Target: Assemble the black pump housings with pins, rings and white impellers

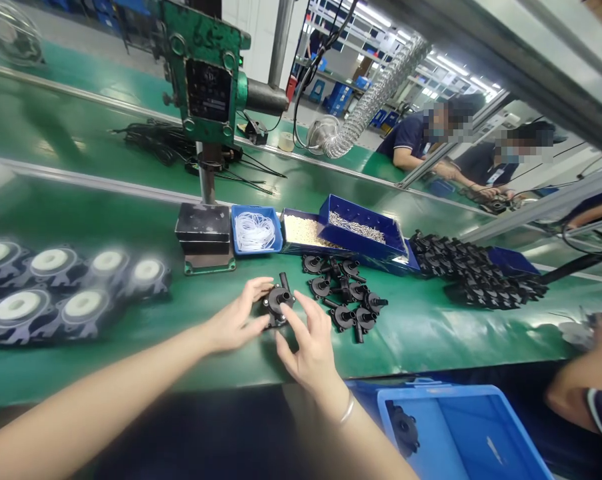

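Note:
A black plastic pump housing point(279, 303) with a spout on top and a side pipe sits at the front of the green bench. Small light screw heads show on its rim. My left hand point(241, 317) grips the left side of the housing, thumb below and fingers above. My right hand point(308, 340) is over its right side, fingers apart, with a fingertip at the housing. Just right of my hands lies a loose group of similar black pump housings point(345, 317).
Behind stand a black press block point(203, 223), a blue tray of white rings point(257, 251) and a dark blue bin of screws point(363, 248). Motor parts with white discs point(18, 307) lie left. A blue crate point(511, 400) is below right. A co-worker's arm point(581, 373) reaches in at right.

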A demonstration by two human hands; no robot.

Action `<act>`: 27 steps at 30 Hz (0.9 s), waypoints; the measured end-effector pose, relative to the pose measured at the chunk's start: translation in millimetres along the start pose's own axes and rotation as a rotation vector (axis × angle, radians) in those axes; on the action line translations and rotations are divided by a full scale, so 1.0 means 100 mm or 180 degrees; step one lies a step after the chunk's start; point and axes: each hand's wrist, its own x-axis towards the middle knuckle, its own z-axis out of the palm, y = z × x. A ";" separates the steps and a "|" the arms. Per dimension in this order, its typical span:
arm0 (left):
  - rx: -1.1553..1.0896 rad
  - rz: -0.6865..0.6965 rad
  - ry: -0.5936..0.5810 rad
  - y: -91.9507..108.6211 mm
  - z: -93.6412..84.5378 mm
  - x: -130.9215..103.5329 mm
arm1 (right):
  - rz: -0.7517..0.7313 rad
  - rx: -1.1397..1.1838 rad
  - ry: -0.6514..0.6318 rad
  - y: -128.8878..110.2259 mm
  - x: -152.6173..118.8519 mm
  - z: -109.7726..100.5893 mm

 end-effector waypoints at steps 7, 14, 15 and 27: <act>-0.0464 -0.0418 0.0242 0.03 0.06 0.09 | 0.0139 -0.0347 -0.0087 -0.09 0.03 0.15; 0.0026 -0.0316 0.0692 0.05 0.25 0.07 | 0.0183 -0.0715 0.0025 -0.22 0.04 0.33; 0.0050 -0.0385 0.0730 0.04 0.26 0.06 | 0.0169 -0.0705 0.0021 -0.23 0.06 0.33; 0.0491 -0.0830 0.0579 -0.24 0.19 -0.08 | 0.1567 -0.1302 0.1486 1.59 -0.33 -1.19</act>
